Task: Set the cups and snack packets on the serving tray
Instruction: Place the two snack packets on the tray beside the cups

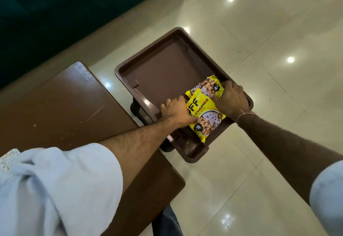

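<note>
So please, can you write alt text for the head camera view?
Two hands, the left hand and the right hand, press two yellow snack packets into the near corner of a brown serving tray above a shiny tiled floor. No cups are visible.

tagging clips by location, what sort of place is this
Probably an indoor hall or lounge, though that is a guess: glossy pale floor tiles mirror ceiling lights, a brown table stands beside a brown tray, and something dark green lies beyond.
</note>
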The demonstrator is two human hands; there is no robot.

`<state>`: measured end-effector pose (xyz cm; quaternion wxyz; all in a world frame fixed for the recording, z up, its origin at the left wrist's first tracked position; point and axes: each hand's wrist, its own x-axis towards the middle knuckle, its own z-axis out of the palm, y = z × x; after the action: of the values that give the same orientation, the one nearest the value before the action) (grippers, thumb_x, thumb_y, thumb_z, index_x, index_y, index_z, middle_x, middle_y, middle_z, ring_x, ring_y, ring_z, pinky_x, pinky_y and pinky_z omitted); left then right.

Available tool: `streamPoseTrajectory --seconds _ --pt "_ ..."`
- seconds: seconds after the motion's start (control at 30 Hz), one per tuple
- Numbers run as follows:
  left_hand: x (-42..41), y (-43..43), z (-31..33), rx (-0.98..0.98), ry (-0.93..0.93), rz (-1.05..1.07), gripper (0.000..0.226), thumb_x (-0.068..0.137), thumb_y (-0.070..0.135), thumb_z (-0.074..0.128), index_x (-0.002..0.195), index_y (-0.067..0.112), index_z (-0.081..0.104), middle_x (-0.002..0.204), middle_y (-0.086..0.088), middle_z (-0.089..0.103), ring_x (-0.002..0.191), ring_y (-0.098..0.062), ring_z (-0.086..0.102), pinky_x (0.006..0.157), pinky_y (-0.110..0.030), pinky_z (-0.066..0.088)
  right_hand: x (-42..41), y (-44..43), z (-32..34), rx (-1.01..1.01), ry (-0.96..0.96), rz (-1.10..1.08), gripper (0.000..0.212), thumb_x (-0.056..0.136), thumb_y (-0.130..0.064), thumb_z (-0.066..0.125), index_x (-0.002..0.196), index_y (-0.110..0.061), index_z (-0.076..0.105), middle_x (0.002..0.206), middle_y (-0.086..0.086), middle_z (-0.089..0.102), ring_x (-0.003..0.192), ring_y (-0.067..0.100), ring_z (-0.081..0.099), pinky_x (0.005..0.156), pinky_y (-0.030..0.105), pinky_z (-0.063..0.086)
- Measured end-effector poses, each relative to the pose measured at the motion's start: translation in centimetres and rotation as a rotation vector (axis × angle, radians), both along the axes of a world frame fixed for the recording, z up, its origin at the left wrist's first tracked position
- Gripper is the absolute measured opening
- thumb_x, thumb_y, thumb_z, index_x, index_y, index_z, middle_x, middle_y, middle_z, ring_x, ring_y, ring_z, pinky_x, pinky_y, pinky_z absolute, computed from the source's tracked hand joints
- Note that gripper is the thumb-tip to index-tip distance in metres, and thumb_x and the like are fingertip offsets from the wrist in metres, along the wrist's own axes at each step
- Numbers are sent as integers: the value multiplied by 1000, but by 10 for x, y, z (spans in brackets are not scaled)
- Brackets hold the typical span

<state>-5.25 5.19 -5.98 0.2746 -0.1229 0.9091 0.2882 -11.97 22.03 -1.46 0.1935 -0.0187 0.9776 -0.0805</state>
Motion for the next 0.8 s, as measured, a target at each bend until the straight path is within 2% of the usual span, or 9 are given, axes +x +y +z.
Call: streamPoseTrajectory --seconds 0.1,0.17,0.27,0.33,0.43,0.53,0.6,0.7,0.8 --pt "-2 2 -3 104 -39 62 65 55 63 86 96 22 57 111 -4 64 107 -26 59 88 -40 50 -2 1 -2 -32 -9 -11 67 90 -50 64 136 -5 47 138 20 50 129 38 44 104 47 41" --pt "-1 0 -3 186 -39 121 61 54 52 91 97 23 59 109 -3 59 102 -22 58 83 -37 53 -4 1 -2 -81 -29 -27 61 89 -42 68 133 -4 49 136 21 52 126 37 48 103 44 42" --pt "3 -5 3 291 -9 204 55 57 38 94 95 27 55 93 9 62 84 -9 61 61 -23 46 -9 3 -3 -156 -85 -32 55 88 -34 71 130 -5 50 129 20 55 119 36 54 98 42 46" --pt "5 -11 10 350 4 265 53 59 30 94 92 28 52 82 15 61 74 2 56 54 -17 37 -12 7 -1 -253 -156 -76 57 84 -29 76 129 -8 48 123 16 61 112 32 59 95 44 51" --pt "13 -22 15 387 24 325 56 60 25 94 101 23 56 92 11 65 83 -5 59 57 -16 37 -14 8 2 -407 -389 -208 67 75 -6 80 130 -12 42 116 13 65 102 30 66 86 50 58" --pt "18 -32 19 416 17 371 64 60 23 94 111 20 56 105 5 68 96 -12 63 70 -25 51 -17 7 5 -434 -560 -232 74 69 14 74 131 -9 40 115 17 65 105 36 65 83 49 59" --pt "23 -39 23 475 25 419 66 60 24 95 110 23 52 101 6 68 92 -10 65 70 -28 54 -19 5 10 -411 -589 -181 60 70 13 73 120 -10 49 112 18 68 100 36 67 81 47 59" --pt "32 -52 30 538 79 488 64 61 29 94 106 25 50 93 10 66 83 -2 64 60 -23 48 -26 8 18 -506 -575 -162 29 76 4 76 99 -12 67 101 21 74 81 26 72 71 35 63" --pt "43 -71 35 674 122 636 52 59 24 95 97 21 61 92 4 72 86 -13 69 68 -36 58 -25 5 27 -778 -609 -292 31 73 -4 82 102 -10 74 103 19 76 88 28 75 74 39 63"
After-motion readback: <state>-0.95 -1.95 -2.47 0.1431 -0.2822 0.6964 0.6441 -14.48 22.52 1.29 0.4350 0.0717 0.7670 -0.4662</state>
